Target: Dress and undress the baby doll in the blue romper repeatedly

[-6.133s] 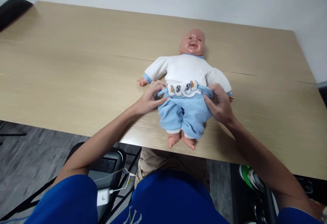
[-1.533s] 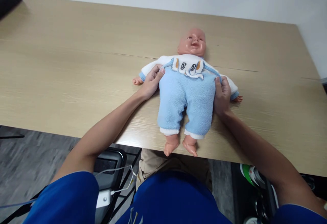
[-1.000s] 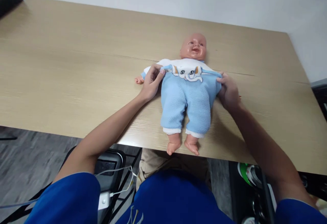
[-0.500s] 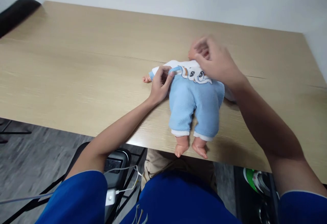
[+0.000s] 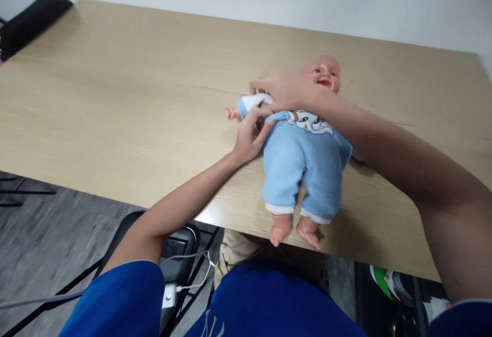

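Doll (image 5: 303, 157) face-up, feet (image 5: 282, 229) at the near edge of the wood-grain counter (image 5: 154, 96), which runs well out to the left. Fuzzy blue trousers (image 5: 282, 173), shiny rounded head (image 5: 329, 66), elephant-face patch (image 5: 308, 122) partly covered. Left grip (image 5: 249, 134) pinched on blue strap (image 5: 279, 116); right grip (image 5: 282, 91) blurred beside white sleeve (image 5: 251, 102), can't tell how closed or if holding.

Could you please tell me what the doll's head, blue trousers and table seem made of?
Doll's head: probably smooth plastic or vinyl, given its shine.
Blue trousers: likely matte fleece, by the fuzzy surface.
Table: wood or laminate, slightly glossy, showing grain.
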